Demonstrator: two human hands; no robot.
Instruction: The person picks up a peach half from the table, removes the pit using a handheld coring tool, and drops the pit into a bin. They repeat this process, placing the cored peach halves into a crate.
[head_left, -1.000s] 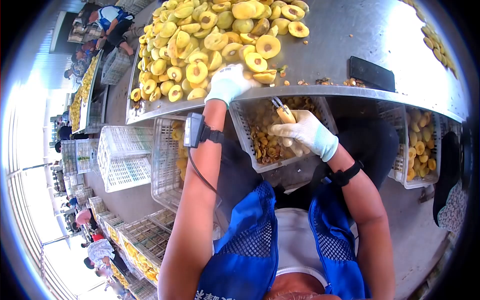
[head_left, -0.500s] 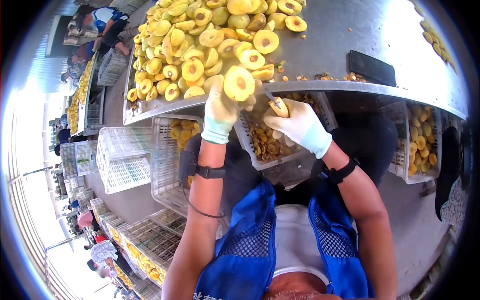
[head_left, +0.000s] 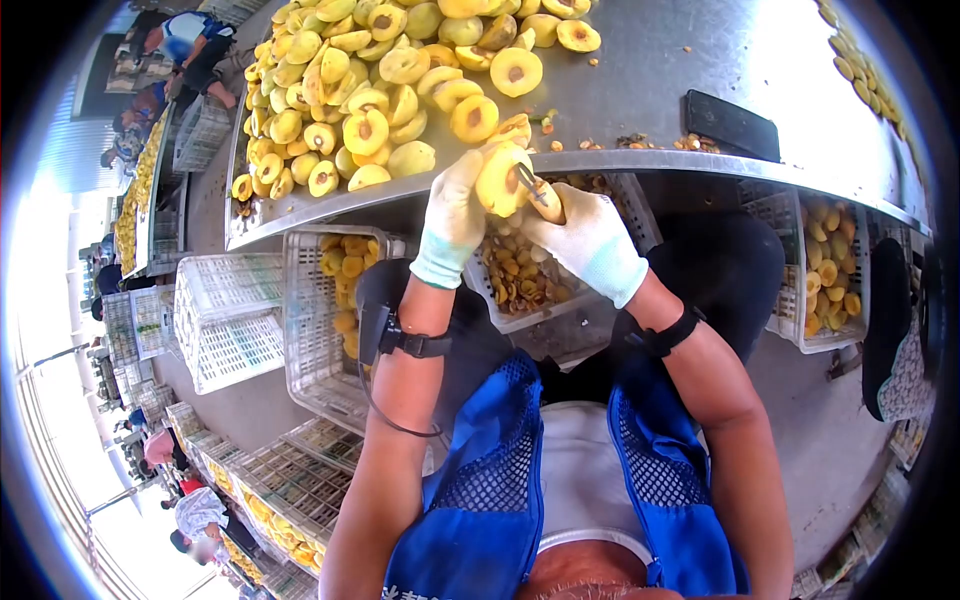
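Note:
In my left hand (head_left: 452, 212), gloved in white and pale green, is a yellow peach half (head_left: 496, 186), its cut face tilted toward the right. My right hand (head_left: 588, 238), gloved alike, grips a small pitting knife by its wooden handle (head_left: 546, 202). The metal tip touches the cut face near the brown centre. Just beyond both hands, a heap of peach halves (head_left: 404, 66) covers the left part of the metal table (head_left: 630, 95). Below the hands stands a crate (head_left: 520, 322) holding small brownish-yellow pieces.
A dark phone-like slab (head_left: 732, 125) lies near the table edge, beside brown scraps (head_left: 694, 143). A crate of peaches (head_left: 828, 290) stands at the right, another crate (head_left: 322, 372) at the left. Stacked white crates (head_left: 230, 345) and several people are farther left.
The peach half has turned from facing up to facing right. My right hand has moved left and brought the knife tip onto its cut face. The whole view has shifted slightly.

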